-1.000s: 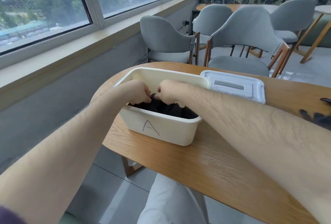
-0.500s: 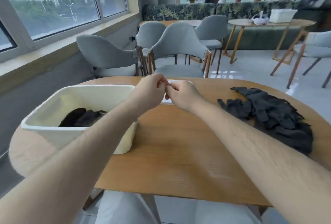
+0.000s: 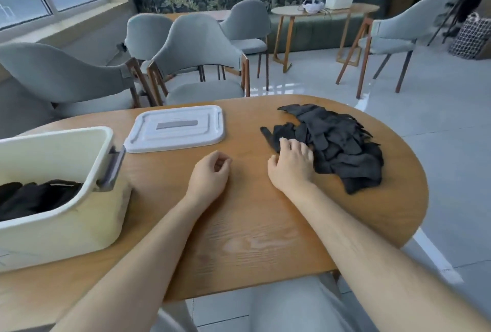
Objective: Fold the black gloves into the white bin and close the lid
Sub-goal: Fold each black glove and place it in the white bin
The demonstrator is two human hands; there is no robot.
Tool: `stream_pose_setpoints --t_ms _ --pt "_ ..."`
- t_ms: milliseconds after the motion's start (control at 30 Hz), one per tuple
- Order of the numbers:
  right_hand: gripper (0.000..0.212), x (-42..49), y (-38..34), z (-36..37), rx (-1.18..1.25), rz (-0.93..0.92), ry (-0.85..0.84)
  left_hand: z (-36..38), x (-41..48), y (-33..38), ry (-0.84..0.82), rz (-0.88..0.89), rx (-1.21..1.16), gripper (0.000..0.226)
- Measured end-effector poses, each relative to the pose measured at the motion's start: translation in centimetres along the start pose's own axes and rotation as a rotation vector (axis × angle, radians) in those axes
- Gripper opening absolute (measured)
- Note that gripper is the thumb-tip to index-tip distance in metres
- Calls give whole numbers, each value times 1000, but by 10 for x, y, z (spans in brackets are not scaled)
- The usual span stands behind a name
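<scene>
A loose pile of black gloves [image 3: 334, 143] lies on the right part of the wooden table [image 3: 239, 225]. My right hand [image 3: 291, 165] lies at the pile's near-left edge, its fingertips touching a glove while the thumb stays off it. My left hand [image 3: 211, 173] hovers over bare wood in the middle, loosely curled and holding nothing. The white bin [image 3: 66, 225] stands at the left with its top uncovered and folded black gloves [image 3: 34, 195] inside. Its white lid [image 3: 175, 129] lies flat on the table just beyond the bin's right end.
Grey chairs [image 3: 196, 47] stand close behind the table's far edge. Farther back there is a small round table [image 3: 324, 10] with a white box on it. The table's rounded right end drops off to the tiled floor [image 3: 438, 132].
Both hands left the bin and moved right; they were together over the lid half a second ago. Now they are apart, the right one reaching the glove pile. The view swung right.
</scene>
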State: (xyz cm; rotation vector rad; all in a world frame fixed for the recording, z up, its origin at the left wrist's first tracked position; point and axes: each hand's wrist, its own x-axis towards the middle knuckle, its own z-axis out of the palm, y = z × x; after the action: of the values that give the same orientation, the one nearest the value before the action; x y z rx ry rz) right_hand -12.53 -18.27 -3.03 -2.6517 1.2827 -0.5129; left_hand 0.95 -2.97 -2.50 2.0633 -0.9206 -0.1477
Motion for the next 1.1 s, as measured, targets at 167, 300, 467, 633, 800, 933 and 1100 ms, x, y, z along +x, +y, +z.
stream_pose_setpoints --t_ms 167,300,467,633,800,933,1100 --pt "29 -8 -14 6 191 -204 33 3 -4 -2 22 24 -14 10" --pt "30 -32 -36 16 321 -459 -2 -6 -12 -5 116 0 -14 11" --pt "25 -42 -53 19 413 -562 124 -21 -30 -6 124 -77 -164 13" --pt "29 -45 -68 12 841 -386 57 -31 -35 -3 57 -81 -532 22" --pt "38 -50 -73 6 1173 -293 -206 -35 -33 -10 20 -99 -663 26" --pt "20 -52 -69 3 1179 -382 -196 -35 -32 -13 -1 -158 -847 39" --pt "15 -54 -67 9 1046 -473 -107 -32 -28 -15 75 -306 -951 26"
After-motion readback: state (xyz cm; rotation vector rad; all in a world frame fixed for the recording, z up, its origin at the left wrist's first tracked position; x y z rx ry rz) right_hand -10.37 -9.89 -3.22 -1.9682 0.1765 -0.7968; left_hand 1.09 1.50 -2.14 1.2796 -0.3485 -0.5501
